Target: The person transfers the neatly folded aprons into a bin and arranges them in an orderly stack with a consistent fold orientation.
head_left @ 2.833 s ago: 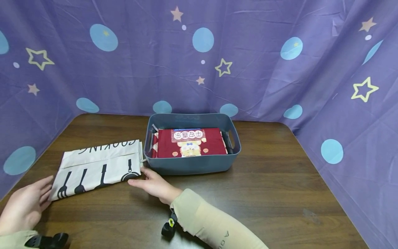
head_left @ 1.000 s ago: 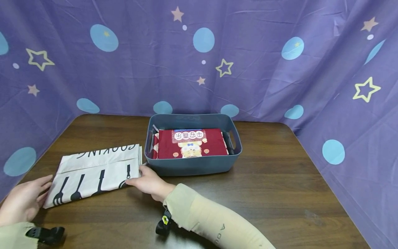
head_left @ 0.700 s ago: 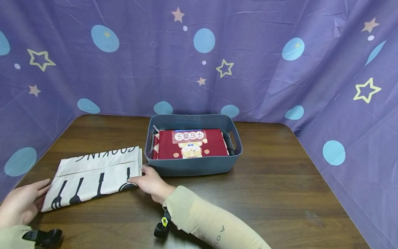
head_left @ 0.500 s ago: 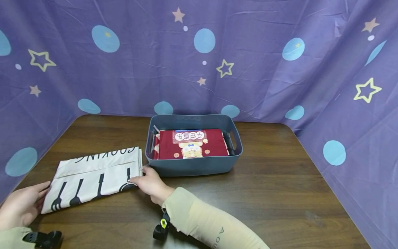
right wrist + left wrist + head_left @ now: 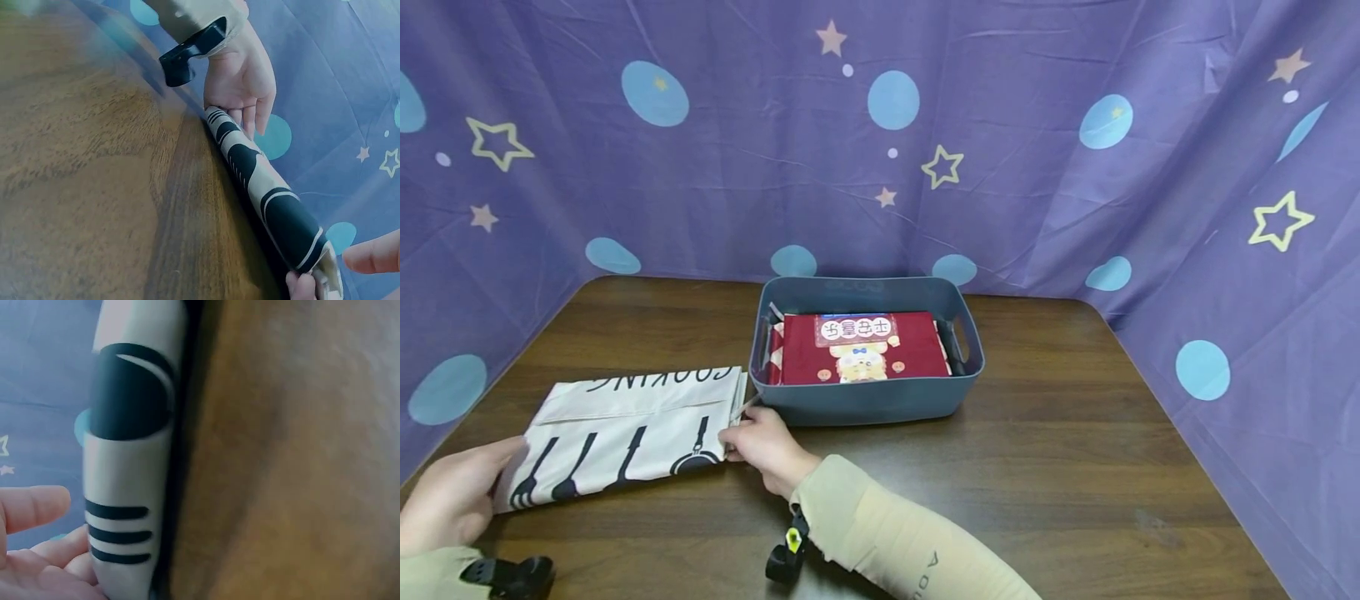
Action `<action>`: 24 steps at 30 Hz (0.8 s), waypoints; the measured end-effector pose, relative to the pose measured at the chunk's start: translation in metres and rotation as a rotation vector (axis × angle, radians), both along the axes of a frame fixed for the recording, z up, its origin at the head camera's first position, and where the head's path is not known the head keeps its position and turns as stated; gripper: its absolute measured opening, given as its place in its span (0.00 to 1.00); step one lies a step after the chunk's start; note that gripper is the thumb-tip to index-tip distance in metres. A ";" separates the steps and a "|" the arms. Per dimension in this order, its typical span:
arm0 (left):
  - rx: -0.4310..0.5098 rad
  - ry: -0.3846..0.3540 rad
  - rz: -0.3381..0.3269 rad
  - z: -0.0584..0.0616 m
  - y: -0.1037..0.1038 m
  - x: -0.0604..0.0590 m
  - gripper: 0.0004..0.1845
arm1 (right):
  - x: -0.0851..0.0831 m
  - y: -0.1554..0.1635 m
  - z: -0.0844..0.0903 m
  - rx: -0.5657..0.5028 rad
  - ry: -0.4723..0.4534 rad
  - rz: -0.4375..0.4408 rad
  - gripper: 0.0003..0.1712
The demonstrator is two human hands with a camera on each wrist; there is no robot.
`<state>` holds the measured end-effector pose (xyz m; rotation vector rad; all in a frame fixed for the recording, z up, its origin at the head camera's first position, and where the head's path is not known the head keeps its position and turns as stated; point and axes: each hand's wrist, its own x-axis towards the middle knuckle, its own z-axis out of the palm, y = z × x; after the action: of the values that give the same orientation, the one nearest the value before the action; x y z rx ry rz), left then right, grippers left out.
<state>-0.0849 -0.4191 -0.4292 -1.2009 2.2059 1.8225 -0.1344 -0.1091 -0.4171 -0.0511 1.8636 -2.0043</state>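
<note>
I sit at a dark brown wooden table (image 5: 1075,467) with rounded far corners. A purple curtain (image 5: 1015,142) hangs behind it and wraps around both sides, printed with pale blue dots and yellow and tan stars. The light is soft and even, with faint creases showing in the cloth.
</note>
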 end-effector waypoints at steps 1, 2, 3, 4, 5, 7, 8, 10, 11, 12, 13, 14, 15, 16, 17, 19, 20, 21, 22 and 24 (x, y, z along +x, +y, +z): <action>-0.041 -0.017 0.008 0.001 0.001 0.000 0.21 | 0.000 0.000 -0.002 -0.015 -0.010 0.006 0.13; -0.059 -0.028 0.006 0.002 0.003 0.001 0.21 | -0.001 0.000 -0.003 -0.031 -0.020 0.013 0.11; -0.071 -0.039 0.001 0.003 0.003 0.001 0.22 | -0.002 0.000 -0.005 -0.037 -0.027 0.019 0.10; -0.074 -0.046 -0.016 0.004 0.003 0.001 0.24 | -0.003 0.000 -0.006 -0.041 -0.033 0.025 0.09; -0.059 -0.046 -0.027 0.004 0.004 0.001 0.30 | -0.004 0.001 -0.007 -0.044 -0.038 0.031 0.07; -0.050 -0.061 -0.050 0.003 0.003 0.000 0.36 | -0.005 0.001 -0.009 -0.047 -0.049 0.042 0.05; -0.046 -0.070 -0.067 0.003 0.003 0.000 0.41 | -0.006 0.002 -0.010 -0.048 -0.052 0.048 0.05; -0.075 -0.096 -0.098 0.000 0.000 -0.001 0.42 | -0.007 0.003 -0.011 -0.040 -0.057 0.061 0.03; -0.085 -0.102 -0.115 -0.001 -0.001 -0.001 0.42 | -0.007 0.003 -0.011 -0.036 -0.059 0.065 0.03; -0.099 -0.104 -0.127 -0.002 -0.002 -0.001 0.42 | -0.007 0.003 -0.012 -0.036 -0.060 0.068 0.06; -0.118 -0.107 -0.139 -0.004 -0.003 -0.001 0.43 | -0.007 0.003 -0.012 -0.034 -0.058 0.069 0.09; -0.131 -0.107 -0.148 -0.005 -0.003 -0.001 0.43 | -0.006 0.003 -0.012 -0.031 -0.055 0.067 0.13; -0.136 -0.106 -0.147 -0.006 -0.003 -0.002 0.43 | -0.006 0.003 -0.012 -0.029 -0.051 0.065 0.17; -0.136 -0.103 -0.143 -0.006 -0.003 -0.002 0.43 | -0.005 0.003 -0.013 -0.028 -0.047 0.061 0.20; -0.140 -0.101 -0.138 -0.007 -0.002 -0.002 0.43 | -0.004 0.003 -0.013 -0.029 -0.046 0.057 0.21; -0.136 -0.103 -0.129 -0.007 0.000 -0.001 0.45 | -0.003 0.003 -0.013 -0.029 -0.041 0.055 0.22; -0.145 -0.106 -0.125 -0.006 0.001 -0.001 0.45 | -0.003 0.004 -0.013 -0.033 -0.044 0.053 0.21; -0.148 -0.114 -0.126 -0.005 0.002 0.000 0.45 | -0.003 0.004 -0.013 -0.039 -0.048 0.052 0.19; -0.153 -0.115 -0.135 -0.003 0.003 0.001 0.43 | -0.003 0.004 -0.013 -0.047 -0.057 0.052 0.18; -0.138 -0.103 -0.172 0.003 0.003 0.003 0.34 | -0.003 0.006 -0.011 -0.063 -0.069 0.058 0.16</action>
<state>-0.0824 -0.4156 -0.4260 -1.0611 2.3282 1.5337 -0.1371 -0.1036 -0.4285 -0.0526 1.7378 -1.9996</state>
